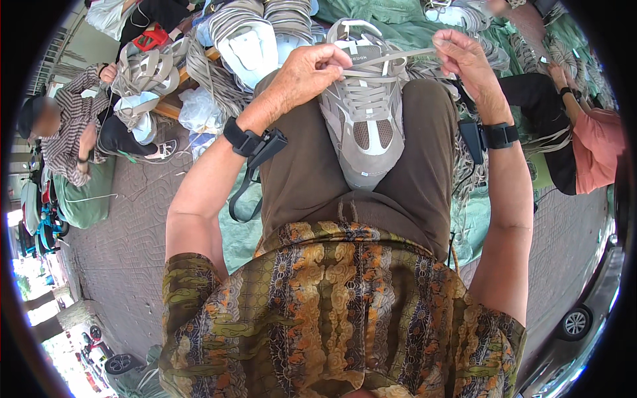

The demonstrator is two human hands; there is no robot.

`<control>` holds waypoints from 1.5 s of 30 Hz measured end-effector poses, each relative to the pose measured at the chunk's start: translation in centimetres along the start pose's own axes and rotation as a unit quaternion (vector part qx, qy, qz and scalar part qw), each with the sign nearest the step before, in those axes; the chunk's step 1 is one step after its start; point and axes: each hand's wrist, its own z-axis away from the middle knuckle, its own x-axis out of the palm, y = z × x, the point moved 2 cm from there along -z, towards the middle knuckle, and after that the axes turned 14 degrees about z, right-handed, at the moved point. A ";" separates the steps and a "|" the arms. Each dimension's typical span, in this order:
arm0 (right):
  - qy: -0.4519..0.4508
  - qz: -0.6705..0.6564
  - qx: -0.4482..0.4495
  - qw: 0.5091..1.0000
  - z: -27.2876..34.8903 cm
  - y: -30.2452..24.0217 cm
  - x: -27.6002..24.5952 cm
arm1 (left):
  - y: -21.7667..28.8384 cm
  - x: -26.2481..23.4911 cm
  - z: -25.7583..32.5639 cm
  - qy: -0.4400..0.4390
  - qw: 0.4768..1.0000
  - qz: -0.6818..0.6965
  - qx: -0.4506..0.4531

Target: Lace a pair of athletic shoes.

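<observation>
A grey and beige sneaker rests between my knees, its toe pointing toward me and its tongue standing up at the far end. Flat grey laces criss-cross down its front. My right hand, raised beyond the right knee, pinches a length of shoelace that runs taut across the top of the shoe. At the upper left edge of the sneaker, my left hand is closed in a pinch on the lace; its fingertips are partly hidden. Both wrists wear black straps with small devices.
Stacked shoe uppers and bundles of grey laces lie beyond my left knee. Green sheeting spreads at the far side. One co-worker in a striped shirt sits left, another in a pink top right. A car stands lower right.
</observation>
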 end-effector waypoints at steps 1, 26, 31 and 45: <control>0.031 0.073 0.028 0.996 -0.1 0.6 -0.5 | -0.2 -0.2 0.1 0.021 1.000 0.009 -0.004; 0.073 0.413 -0.196 0.887 3.0 1.3 9.3 | -1.6 -3.1 1.1 -0.033 0.993 0.047 -0.105; 0.102 0.400 -0.156 0.897 3.2 1.1 10.1 | 0.7 -2.5 1.3 -0.094 0.989 -0.019 -0.114; 0.131 0.400 -0.118 0.899 2.7 1.6 10.5 | 0.6 -3.3 1.7 -0.098 0.989 0.070 -0.080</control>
